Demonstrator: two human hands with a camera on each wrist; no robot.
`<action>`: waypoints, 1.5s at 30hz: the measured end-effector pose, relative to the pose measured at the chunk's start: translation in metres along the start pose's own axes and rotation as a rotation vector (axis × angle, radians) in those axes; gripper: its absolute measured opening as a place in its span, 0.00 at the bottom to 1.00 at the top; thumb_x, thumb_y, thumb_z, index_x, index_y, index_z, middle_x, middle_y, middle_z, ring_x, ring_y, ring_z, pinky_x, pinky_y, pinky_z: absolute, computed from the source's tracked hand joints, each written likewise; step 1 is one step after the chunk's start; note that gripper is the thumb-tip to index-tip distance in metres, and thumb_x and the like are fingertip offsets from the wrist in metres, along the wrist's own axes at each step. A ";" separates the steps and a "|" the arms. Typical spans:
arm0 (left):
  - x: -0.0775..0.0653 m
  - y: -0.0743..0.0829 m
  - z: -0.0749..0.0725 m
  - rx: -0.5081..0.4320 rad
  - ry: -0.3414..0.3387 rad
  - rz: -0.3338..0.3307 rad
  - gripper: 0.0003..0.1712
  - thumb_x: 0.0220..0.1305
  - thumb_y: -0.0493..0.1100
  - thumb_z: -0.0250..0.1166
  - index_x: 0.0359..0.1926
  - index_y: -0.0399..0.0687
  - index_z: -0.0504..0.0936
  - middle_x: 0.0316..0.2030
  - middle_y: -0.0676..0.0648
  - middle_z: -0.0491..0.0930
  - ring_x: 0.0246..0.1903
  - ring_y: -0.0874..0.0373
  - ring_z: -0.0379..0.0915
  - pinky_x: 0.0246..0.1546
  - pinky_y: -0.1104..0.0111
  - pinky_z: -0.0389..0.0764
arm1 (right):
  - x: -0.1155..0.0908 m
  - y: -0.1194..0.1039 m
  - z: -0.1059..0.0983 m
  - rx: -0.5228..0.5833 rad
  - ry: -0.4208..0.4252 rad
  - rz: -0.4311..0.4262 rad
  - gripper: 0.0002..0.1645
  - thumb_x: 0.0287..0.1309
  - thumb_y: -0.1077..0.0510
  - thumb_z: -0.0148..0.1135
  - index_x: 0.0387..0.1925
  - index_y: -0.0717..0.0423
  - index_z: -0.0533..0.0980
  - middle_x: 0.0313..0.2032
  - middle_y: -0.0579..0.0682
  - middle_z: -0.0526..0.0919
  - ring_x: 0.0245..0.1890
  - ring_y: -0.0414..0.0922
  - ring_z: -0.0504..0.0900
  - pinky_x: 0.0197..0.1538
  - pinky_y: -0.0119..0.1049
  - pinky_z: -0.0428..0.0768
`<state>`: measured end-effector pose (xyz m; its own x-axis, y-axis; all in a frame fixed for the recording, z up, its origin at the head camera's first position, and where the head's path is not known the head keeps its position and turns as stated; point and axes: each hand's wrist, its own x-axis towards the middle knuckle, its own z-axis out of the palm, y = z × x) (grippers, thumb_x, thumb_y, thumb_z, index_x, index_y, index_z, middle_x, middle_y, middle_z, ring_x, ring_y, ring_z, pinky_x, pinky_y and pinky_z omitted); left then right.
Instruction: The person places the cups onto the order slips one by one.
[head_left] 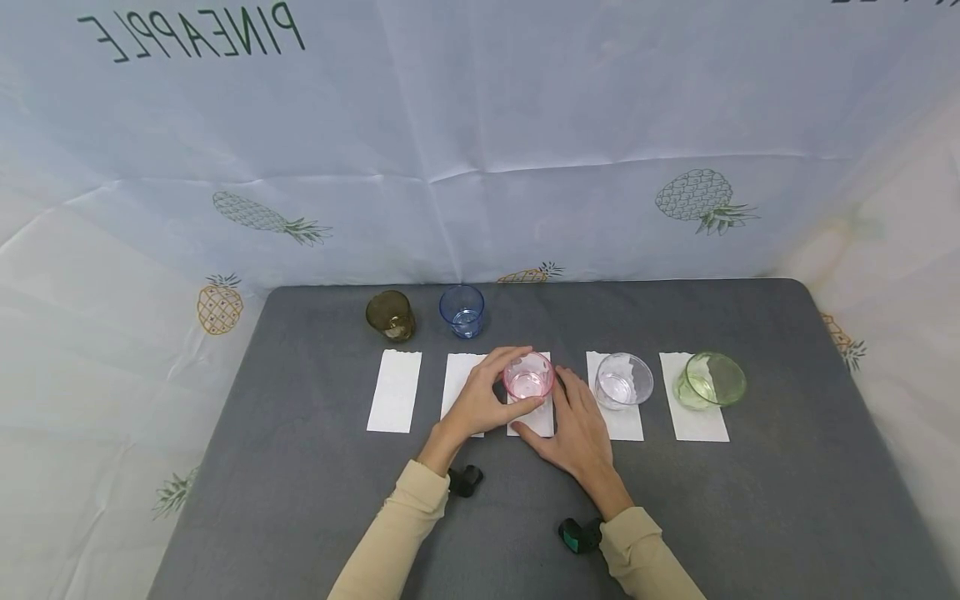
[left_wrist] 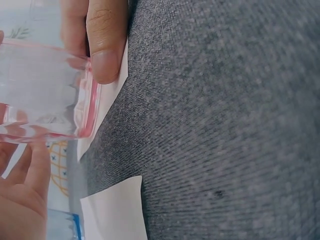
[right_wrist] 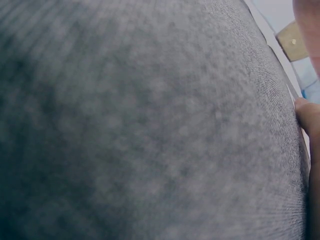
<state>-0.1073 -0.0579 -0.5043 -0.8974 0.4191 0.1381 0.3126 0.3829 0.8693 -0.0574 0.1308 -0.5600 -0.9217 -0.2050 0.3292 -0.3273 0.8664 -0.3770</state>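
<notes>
A pink-rimmed clear glass (head_left: 528, 380) stands over the middle white paper strip (head_left: 545, 423). My left hand (head_left: 482, 402) holds it, fingers round the far left side and thumb along the near side. Beside its right side is my right hand (head_left: 579, 429), with fingers extended along the glass and the thumb spread toward me over the strip. In the left wrist view, a fingertip (left_wrist: 106, 65) lies against the base of the glass (left_wrist: 45, 92); whether the base touches the paper I cannot tell. Only part of the right hand (right_wrist: 311, 120) shows in the right wrist view.
At the back left stand a brown glass (head_left: 391, 316) and a blue glass (head_left: 462, 312). To the right, a clear glass (head_left: 622, 381) and a green glass (head_left: 711, 380) sit on paper strips. Another strip (head_left: 394, 392) lies at far left on the grey table (head_left: 300, 500).
</notes>
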 end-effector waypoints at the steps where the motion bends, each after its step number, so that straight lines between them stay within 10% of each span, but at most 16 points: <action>1: 0.000 0.000 0.000 -0.003 0.003 0.000 0.44 0.53 0.47 0.79 0.70 0.44 0.74 0.66 0.47 0.75 0.65 0.52 0.74 0.66 0.55 0.78 | 0.000 0.000 0.000 0.001 0.001 0.000 0.65 0.44 0.28 0.73 0.74 0.63 0.65 0.68 0.62 0.72 0.70 0.59 0.72 0.73 0.54 0.70; 37: -0.001 -0.003 0.000 0.024 -0.007 -0.021 0.46 0.52 0.51 0.79 0.71 0.47 0.73 0.65 0.50 0.76 0.65 0.55 0.74 0.66 0.56 0.78 | -0.003 0.000 0.005 0.067 0.068 -0.009 0.63 0.54 0.17 0.57 0.73 0.61 0.67 0.66 0.65 0.74 0.68 0.61 0.72 0.70 0.57 0.72; 45: 0.000 -0.001 -0.003 0.045 -0.004 -0.003 0.46 0.52 0.51 0.80 0.71 0.45 0.73 0.64 0.48 0.77 0.65 0.54 0.74 0.68 0.55 0.76 | 0.000 -0.003 0.001 0.089 0.058 0.016 0.64 0.38 0.32 0.79 0.72 0.63 0.68 0.66 0.65 0.75 0.68 0.62 0.72 0.70 0.58 0.72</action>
<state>-0.1084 -0.0606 -0.5043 -0.8970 0.4214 0.1336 0.3238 0.4204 0.8476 -0.0568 0.1276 -0.5600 -0.9141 -0.1627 0.3716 -0.3327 0.8247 -0.4574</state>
